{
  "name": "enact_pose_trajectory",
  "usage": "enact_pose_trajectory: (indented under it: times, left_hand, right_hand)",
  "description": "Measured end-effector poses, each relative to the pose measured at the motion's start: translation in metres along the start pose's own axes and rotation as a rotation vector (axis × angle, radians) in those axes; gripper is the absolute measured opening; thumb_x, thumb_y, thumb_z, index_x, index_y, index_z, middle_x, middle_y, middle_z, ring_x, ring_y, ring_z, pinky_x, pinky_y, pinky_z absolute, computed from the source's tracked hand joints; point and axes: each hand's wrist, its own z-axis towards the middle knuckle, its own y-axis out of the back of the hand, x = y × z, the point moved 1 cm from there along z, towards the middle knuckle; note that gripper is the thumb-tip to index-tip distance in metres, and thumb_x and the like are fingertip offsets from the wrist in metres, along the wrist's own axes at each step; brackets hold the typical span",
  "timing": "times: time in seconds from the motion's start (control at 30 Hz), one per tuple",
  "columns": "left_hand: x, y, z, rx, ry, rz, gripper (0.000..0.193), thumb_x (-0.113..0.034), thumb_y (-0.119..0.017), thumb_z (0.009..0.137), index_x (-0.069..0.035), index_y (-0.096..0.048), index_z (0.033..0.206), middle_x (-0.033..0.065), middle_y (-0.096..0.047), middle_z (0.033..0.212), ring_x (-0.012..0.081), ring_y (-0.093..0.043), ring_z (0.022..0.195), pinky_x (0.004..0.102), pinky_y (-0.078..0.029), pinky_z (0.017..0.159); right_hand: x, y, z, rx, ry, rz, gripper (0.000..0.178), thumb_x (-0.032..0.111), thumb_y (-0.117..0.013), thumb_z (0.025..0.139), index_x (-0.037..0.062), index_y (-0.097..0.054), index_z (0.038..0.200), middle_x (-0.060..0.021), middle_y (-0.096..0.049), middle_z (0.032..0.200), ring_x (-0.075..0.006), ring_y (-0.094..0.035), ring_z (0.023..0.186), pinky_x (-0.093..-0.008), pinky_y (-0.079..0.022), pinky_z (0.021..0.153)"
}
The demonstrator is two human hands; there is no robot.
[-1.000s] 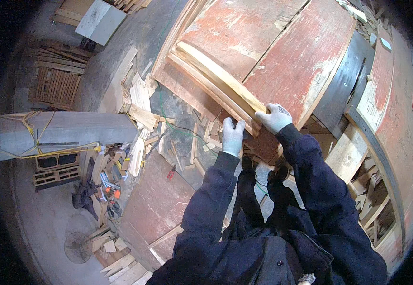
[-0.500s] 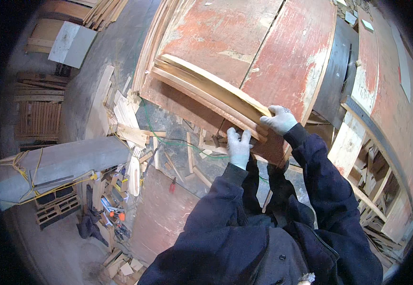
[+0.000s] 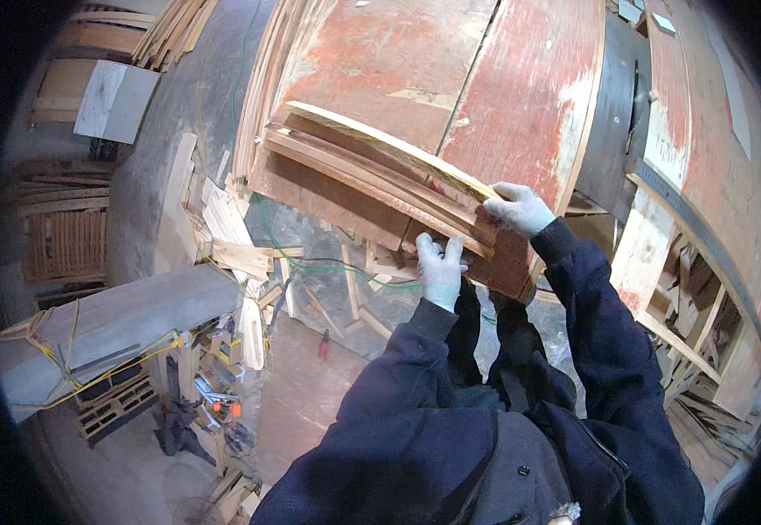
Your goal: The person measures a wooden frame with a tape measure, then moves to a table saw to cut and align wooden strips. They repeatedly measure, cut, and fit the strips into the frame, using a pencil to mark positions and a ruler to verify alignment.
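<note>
A pale, long wooden strip (image 3: 385, 144) lies tilted up along its length, with its right end held between the thumb and fingers of my right hand (image 3: 520, 210). Beside it on the near side, several brown wooden strips (image 3: 371, 185) lie stacked at the near edge of the worn red tabletop (image 3: 380, 52). My left hand (image 3: 439, 271) is at the near side of these brown strips, its fingers apart and their tips by the lowest edge. Both hands wear light grey gloves.
On the left, a grey beam (image 3: 126, 302) with yellow cord runs across. Wood offcuts (image 3: 240, 254), a green cable (image 3: 328, 278) and red-handled pliers (image 3: 323, 344) lie below. More timber (image 3: 687, 289) is under the bench at right. Long strips (image 3: 262, 79) line the tabletop's left side.
The pale strip has tipped away from the brown strips, opening a wider gap, its right end still in my right hand. My left hand stays at nearly the same place.
</note>
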Motion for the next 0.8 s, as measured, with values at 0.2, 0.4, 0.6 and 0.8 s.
enact_pose_trajectory:
  times: [0.2, 0.4, 0.6, 0.8]
  left_hand:
    - [-0.009, -0.003, 0.0, 0.034, 0.073, -0.068, 0.04, -0.02, -0.07, 0.101, -0.002, -0.04, 0.12, 0.0099, -0.059, 0.093, 0.0134, -0.061, 0.063, 0.0283, -0.053, 0.048]
    - [-0.007, -0.002, -0.001, 0.014, 0.093, -0.02, 0.046, -0.021, -0.072, 0.099, -0.001, -0.04, 0.126, 0.008, -0.058, 0.092, 0.013, -0.059, 0.068, 0.0294, -0.051, 0.052]
    - [-0.014, -0.004, -0.002, 0.03, 0.121, -0.069, 0.037, -0.02, -0.069, 0.101, -0.003, -0.042, 0.122, 0.008, -0.061, 0.096, 0.0126, -0.059, 0.073, 0.0283, -0.052, 0.056]
    - [-0.015, -0.003, -0.004, 0.024, 0.086, -0.054, 0.029, -0.013, -0.065, 0.102, -0.003, -0.043, 0.118, 0.0101, -0.063, 0.096, 0.0133, -0.061, 0.066, 0.027, -0.052, 0.054]
  right_hand:
    - [-0.001, -0.01, -0.001, -0.11, 0.323, -0.538, 0.032, 0.032, -0.059, 0.1, 0.0082, -0.074, 0.116, -0.0197, -0.07, 0.108, -0.0394, -0.065, 0.105, -0.0476, -0.053, 0.092]
    - [0.01, -0.018, -0.011, -0.242, 0.41, -0.519, 0.03, 0.026, -0.062, 0.097, 0.0069, -0.071, 0.118, -0.02, -0.066, 0.103, -0.0401, -0.064, 0.102, -0.0494, -0.052, 0.089]
    - [0.01, -0.027, -0.015, -0.252, 0.386, -0.508, 0.038, 0.027, -0.064, 0.095, 0.0037, -0.066, 0.125, -0.0199, -0.066, 0.106, -0.0393, -0.063, 0.104, -0.0487, -0.052, 0.09]
    - [0.006, -0.016, -0.008, -0.166, 0.454, -0.531, 0.04, 0.025, -0.065, 0.094, 0.0023, -0.065, 0.127, -0.0206, -0.064, 0.106, -0.0404, -0.062, 0.105, -0.0482, -0.052, 0.09]
